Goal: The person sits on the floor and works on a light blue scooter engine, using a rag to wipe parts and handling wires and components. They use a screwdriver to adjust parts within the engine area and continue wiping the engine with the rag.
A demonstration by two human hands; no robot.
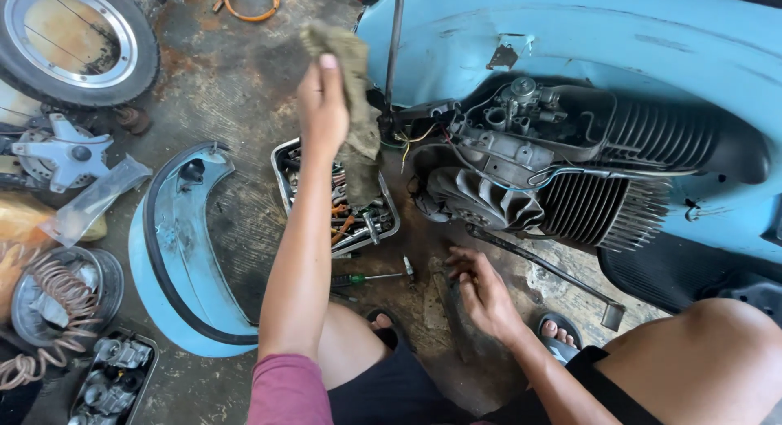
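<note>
Head view, every place told from the engine (529, 160) of the pale blue scooter body (619, 34):

- The left hand (322, 107) is raised to the left of the engine, closed around a grimy olive rag (354, 91); the cloth bunches above the fingers and hangs loose below them, its tail dangling over the tool tray (281, 172).
- The rag looks light, limp and probably oily. I judge it will drape and snag on the wires and fins beside it, so a bunched fistful in the middle, as it is held now, suits better than a corner pinch.
- The right hand (481, 286) is below the engine, fingers spread and holding nothing, low over the stained concrete floor (236, 74); whether it touches the floor I cannot tell.
- A green-handled screwdriver (366, 278) lies on the floor below and left of the engine, near the right hand.
- The kick lever (546, 270) slants down from the engine's underside.
- Counted: one rag, one engine, one tool tray, one screwdriver on the floor, one detached blue side cowl (175, 254) far left of the engine, one wheel (77, 38) in the upper left corner, two hands.
</note>
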